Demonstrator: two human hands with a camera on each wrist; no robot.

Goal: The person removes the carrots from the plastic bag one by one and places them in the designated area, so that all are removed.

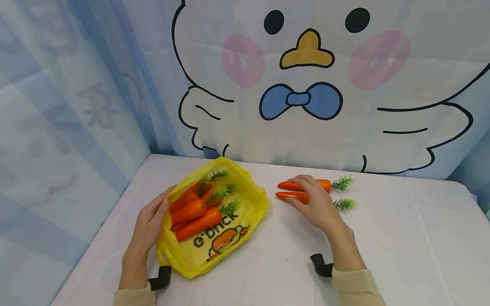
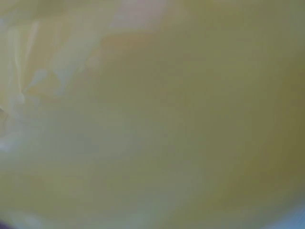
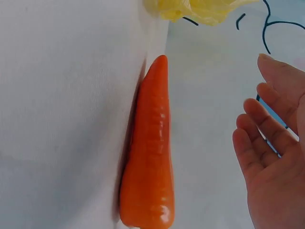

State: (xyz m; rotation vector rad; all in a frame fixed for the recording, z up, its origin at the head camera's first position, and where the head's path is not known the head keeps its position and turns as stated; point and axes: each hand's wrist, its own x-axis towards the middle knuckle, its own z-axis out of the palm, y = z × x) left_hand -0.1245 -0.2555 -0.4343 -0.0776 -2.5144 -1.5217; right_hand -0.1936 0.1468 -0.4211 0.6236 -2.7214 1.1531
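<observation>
Lying nearest are two plain beige sleeves [image 1: 361,294], each with a stubby black elbow-shaped piece [image 1: 321,265] at the cuff. Beyond them, the left hand [image 1: 150,222] appears to grip the left edge of a thin, crinkled yellow bag [image 1: 250,196], though its wrist view is too blurred to show the fingers. Spread like a shallow tray on the pale, creased table [image 1: 425,260], the bag bears black lettering and cradles several smooth, tapering orange carrots [image 1: 199,223] with feathery green tops. To its right, the right hand [image 1: 318,203], grasping nothing, arches loosely over two glossy carrots [image 1: 292,194] laid side by side, narrow tips toward the bag. Farthest back hangs a softly rippled cloth backdrop [image 1: 305,143], printed with a round, thick-outlined cartoon creature wearing a blue bow tie.
</observation>
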